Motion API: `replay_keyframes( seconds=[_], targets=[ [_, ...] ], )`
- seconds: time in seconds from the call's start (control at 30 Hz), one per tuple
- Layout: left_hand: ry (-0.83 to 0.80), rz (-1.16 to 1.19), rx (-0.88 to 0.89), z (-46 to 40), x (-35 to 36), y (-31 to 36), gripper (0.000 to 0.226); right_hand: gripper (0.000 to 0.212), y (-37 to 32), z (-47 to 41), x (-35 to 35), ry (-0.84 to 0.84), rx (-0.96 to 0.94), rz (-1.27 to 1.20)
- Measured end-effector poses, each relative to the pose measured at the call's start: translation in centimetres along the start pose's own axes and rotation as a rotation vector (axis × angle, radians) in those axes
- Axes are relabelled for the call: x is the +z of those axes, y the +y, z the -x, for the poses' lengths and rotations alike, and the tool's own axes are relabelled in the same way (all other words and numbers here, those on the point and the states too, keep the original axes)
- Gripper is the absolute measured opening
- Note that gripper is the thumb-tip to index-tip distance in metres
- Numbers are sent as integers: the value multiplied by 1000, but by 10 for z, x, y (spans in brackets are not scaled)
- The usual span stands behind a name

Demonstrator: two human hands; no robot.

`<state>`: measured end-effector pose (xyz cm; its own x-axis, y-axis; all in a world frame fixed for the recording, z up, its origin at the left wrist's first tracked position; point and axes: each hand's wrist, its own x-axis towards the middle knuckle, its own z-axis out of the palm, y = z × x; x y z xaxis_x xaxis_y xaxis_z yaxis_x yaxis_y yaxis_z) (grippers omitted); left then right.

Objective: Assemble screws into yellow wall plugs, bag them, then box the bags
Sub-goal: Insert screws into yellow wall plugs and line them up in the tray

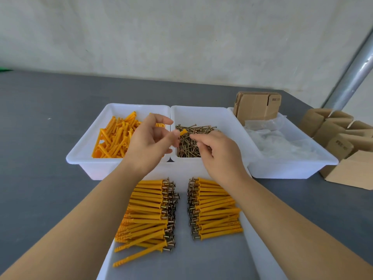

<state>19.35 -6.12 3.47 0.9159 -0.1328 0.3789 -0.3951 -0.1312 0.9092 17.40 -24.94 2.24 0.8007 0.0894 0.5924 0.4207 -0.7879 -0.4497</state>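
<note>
Left hand pinches a yellow wall plug over the screw bin; right hand, at 3 o'clock, fingers curled, contents indiscernible.

A grey bench meets a pale, mottled wall; a metal pole slants at its far right corner.

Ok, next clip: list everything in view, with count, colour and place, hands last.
plug bin: one, white, back left, holds loose yellow plugs
screw bin: one, white, back centre, holds brass screws
bag bin: one, white, back right, holds clear bags
flat cartons: a stack, brown, behind the bag bin
folded boxes: several, brown, far right
tray: one, white, near, holds two rows of assembled plugs
left hand: holds a yellow plug
right hand: over the screws, fingers curled
</note>
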Motion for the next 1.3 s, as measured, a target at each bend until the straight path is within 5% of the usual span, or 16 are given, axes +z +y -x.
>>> replay_keyframes(
  seconds=[0.07, 0.33, 0.53, 0.77, 0.93, 1.1, 1.3],
  targets=[
    [-3, -96, 17, 0, -1, -3, 32, 31, 1, 0, 1, 13, 4, 23],
    [-84, -526, 190, -3, 2, -2, 13, 20, -2, 0, 1, 88, -125, 12],
    [-182, -558, 243, 1, 5, -3, 10, 15, -5, 1, 2, 49, -227, 48],
    [-274, -531, 325, 6, 18, 0, 15, 57, -26, 7, 6, -87, -165, -243],
    [-146, -469, 251, 2, 9, 0, 20, 29, -17, 2, -1, 120, -168, 142],
    [-163, -437, 106, 1, 2, -1, 19, 18, -14, 2, 0, -16, -195, 19],
    [225, -430, 15, -8, -18, -9, 14, 14, -24, 6, 5, -144, -239, 27]
  ],
)
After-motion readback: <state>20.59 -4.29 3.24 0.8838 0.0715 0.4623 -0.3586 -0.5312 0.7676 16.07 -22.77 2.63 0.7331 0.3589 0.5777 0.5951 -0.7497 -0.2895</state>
